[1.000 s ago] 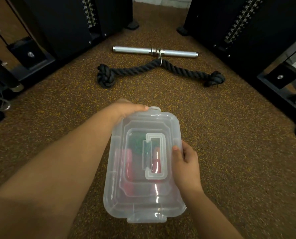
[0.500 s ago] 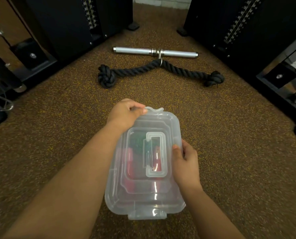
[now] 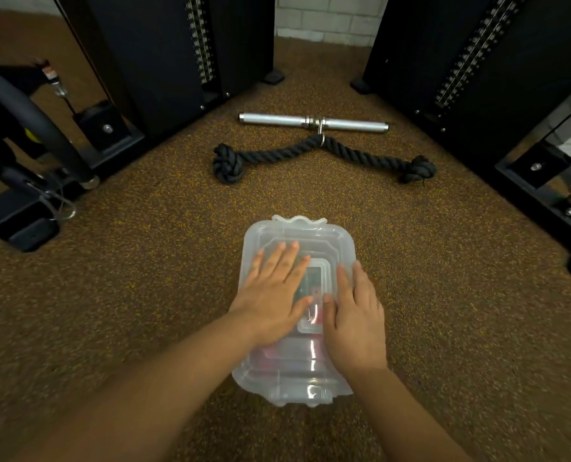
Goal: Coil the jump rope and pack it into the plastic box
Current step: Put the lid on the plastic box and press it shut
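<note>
A clear plastic box [image 3: 297,311] sits on the speckled brown floor [image 3: 144,278], its lid [image 3: 310,233] on top. Both hands lie flat on the lid: the left hand [image 3: 274,295] over the left half, the right hand [image 3: 354,318] over the right half, thumbs nearly meeting beside the lid's recessed handle [image 3: 314,295]. The fingers of both hands are spread and flat, pressing, gripping nothing. Through the cloudy plastic, blurred red and green shapes show inside the box; these are probably the coiled jump rope [image 3: 312,288], though its form cannot be made out. Beyond the box lie a thick black rope [image 3: 320,155] and a metal bar [image 3: 312,121]. Risk: uneven pressing could leave one lid edge unlatched, or pinch a rope loop under the rim.
</note>
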Demonstrator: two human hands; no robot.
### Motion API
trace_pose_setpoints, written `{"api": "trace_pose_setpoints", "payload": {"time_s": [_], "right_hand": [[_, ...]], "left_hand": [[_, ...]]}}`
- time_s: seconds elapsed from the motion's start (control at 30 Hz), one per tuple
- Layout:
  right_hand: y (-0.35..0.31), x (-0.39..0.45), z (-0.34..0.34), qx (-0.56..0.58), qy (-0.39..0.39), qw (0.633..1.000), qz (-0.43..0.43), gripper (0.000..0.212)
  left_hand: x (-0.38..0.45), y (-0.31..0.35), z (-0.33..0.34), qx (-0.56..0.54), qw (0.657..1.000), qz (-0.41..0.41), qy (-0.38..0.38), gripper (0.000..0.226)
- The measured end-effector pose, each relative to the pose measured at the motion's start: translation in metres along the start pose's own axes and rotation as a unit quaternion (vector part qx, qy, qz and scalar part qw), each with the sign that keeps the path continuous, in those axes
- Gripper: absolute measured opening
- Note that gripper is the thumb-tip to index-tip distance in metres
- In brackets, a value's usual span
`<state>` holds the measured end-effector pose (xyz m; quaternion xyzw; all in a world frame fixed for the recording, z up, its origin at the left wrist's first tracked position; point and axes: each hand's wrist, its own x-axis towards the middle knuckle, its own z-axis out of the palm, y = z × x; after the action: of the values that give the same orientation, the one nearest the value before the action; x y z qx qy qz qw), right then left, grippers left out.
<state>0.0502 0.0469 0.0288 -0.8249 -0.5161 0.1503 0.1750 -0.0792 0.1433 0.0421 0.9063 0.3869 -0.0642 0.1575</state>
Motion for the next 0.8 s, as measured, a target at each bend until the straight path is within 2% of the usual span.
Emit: {"api": "trace_pose_setpoints", "payload": {"time_s": [0.1,0.13,0.2,0.27,0.33,0.4,0.47,0.6,0.7,0.8], "right_hand": [[0.01,-0.027,-0.001,0.039,0.011,0.997,-0.064,0.053],[0.012,-0.04,-0.003,0.089,0.021,0.995,-0.048,0.051],[0.02,-0.069,0.003,0.225,0.02,0.973,0.048,0.058],[0.019,-0.091,0.009,0.369,-0.013,0.911,0.182,0.067],[0.019,-0.102,0.017,0.487,-0.045,0.829,0.271,0.057],[0.017,-0.106,0.02,0.551,-0.064,0.771,0.311,0.046],[0.013,-0.106,0.017,0.578,-0.079,0.741,0.333,0.045],[0.012,-0.107,0.002,0.55,-0.131,0.743,0.359,0.047],[0.005,-0.107,-0.01,0.526,-0.161,0.751,0.365,0.041],[-0.003,-0.104,-0.016,0.522,-0.177,0.727,0.409,0.037]], "left_hand": [[-0.035,0.006,-0.004,-0.005,0.998,0.048,-0.035,0.078],[-0.049,0.007,-0.003,-0.002,0.997,0.068,-0.043,0.082],[-0.075,0.008,0.001,0.011,0.994,0.092,-0.058,0.09],[-0.094,0.009,0.008,0.031,0.992,0.093,-0.074,0.1],[-0.105,0.013,0.013,0.056,0.99,0.087,-0.093,0.107],[-0.108,0.019,0.013,0.091,0.986,0.083,-0.11,0.116],[-0.108,0.025,0.012,0.12,0.982,0.076,-0.121,0.123],[-0.108,0.033,0.014,0.143,0.981,0.045,-0.126,0.122],[-0.106,0.042,0.015,0.112,0.988,-0.001,-0.103,0.11],[-0.103,0.052,0.01,0.07,0.993,-0.032,-0.091,0.097]]}}
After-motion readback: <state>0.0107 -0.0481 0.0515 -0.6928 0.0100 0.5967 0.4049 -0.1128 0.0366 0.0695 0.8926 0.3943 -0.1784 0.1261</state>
